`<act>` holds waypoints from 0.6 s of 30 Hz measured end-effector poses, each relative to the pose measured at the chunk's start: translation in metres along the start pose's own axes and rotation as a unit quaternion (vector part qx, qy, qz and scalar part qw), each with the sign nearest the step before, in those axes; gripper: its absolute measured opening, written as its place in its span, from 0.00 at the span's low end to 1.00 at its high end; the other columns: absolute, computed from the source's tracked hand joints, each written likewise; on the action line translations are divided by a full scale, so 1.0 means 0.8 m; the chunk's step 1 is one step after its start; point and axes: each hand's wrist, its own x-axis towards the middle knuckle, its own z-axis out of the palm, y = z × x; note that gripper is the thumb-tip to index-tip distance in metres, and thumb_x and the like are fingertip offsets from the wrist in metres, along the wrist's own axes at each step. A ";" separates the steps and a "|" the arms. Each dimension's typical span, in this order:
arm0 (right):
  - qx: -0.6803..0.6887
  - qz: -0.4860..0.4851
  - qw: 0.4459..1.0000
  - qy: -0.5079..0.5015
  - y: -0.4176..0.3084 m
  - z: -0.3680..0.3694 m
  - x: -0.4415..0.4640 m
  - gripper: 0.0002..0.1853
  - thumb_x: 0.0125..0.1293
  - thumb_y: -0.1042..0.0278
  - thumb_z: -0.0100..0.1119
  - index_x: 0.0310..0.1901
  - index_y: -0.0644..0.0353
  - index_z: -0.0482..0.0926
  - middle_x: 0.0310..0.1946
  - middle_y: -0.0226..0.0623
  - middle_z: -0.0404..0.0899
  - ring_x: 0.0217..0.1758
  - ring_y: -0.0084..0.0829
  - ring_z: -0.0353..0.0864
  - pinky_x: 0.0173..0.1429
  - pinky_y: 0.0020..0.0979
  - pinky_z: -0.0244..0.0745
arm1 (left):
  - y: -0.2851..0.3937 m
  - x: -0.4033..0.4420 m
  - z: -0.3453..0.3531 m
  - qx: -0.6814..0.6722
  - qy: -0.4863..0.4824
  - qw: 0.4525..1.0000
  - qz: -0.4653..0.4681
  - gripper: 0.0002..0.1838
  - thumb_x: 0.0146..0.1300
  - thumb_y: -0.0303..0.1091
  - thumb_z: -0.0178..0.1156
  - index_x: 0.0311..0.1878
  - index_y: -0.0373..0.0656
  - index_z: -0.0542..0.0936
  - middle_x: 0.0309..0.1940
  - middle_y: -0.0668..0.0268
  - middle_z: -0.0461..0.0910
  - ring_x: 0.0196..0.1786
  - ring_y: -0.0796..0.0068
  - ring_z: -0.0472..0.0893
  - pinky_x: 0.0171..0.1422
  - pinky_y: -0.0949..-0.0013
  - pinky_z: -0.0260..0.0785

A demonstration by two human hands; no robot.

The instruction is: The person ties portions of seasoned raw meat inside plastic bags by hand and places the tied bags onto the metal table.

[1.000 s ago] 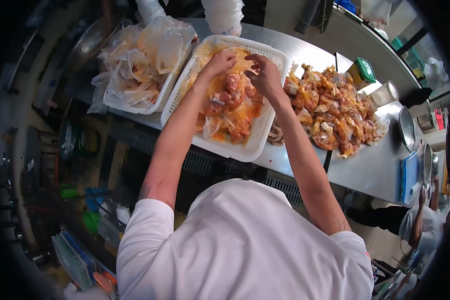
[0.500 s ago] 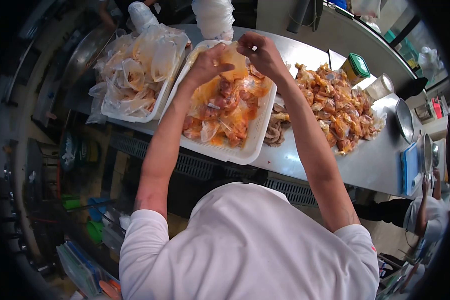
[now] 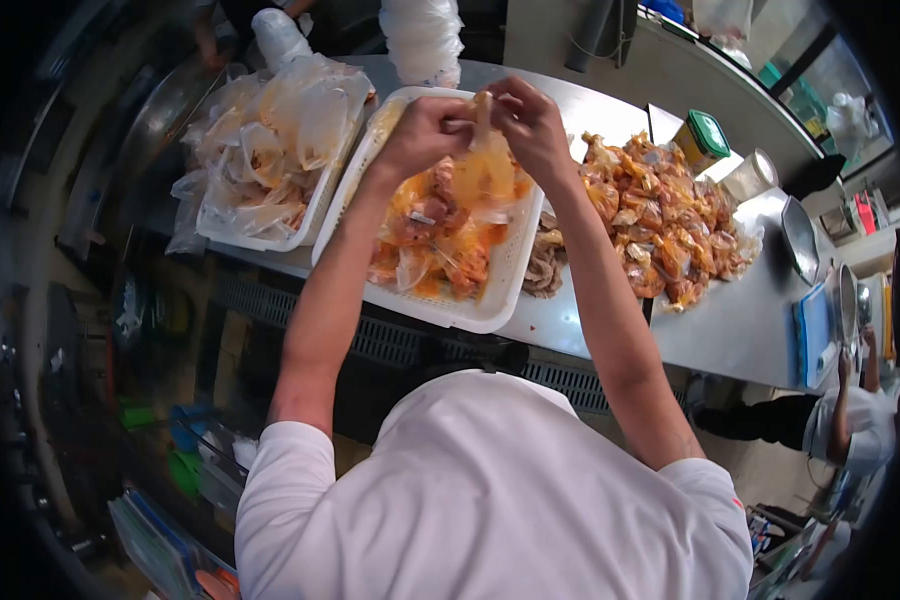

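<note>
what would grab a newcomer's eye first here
Probably the large heap of filled, orange-tinted bags on the steel table, right of the white basket. Next, the left hand and right hand holding an orange-smeared plastic bag over that basket. On the basket's left, crumpled clear bags pile high in another white tray.

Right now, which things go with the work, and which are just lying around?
Probably with the work: left hand; right hand; plastic bag held by both; white basket; food inside it; pile of filled bags.

Probably just lying around: green-lidded tub; see-through container.
</note>
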 end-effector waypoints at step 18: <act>0.125 0.299 0.943 -0.075 0.064 0.033 -0.080 0.12 0.71 0.75 0.53 0.53 0.68 0.79 0.40 0.38 0.85 0.40 0.23 0.82 0.41 0.29 0.79 | 0.049 -0.054 -0.016 -0.006 0.177 0.982 0.065 0.10 0.63 0.20 0.62 0.47 0.40 0.78 0.43 0.66 0.82 0.44 0.80 0.81 0.52 0.74 0.75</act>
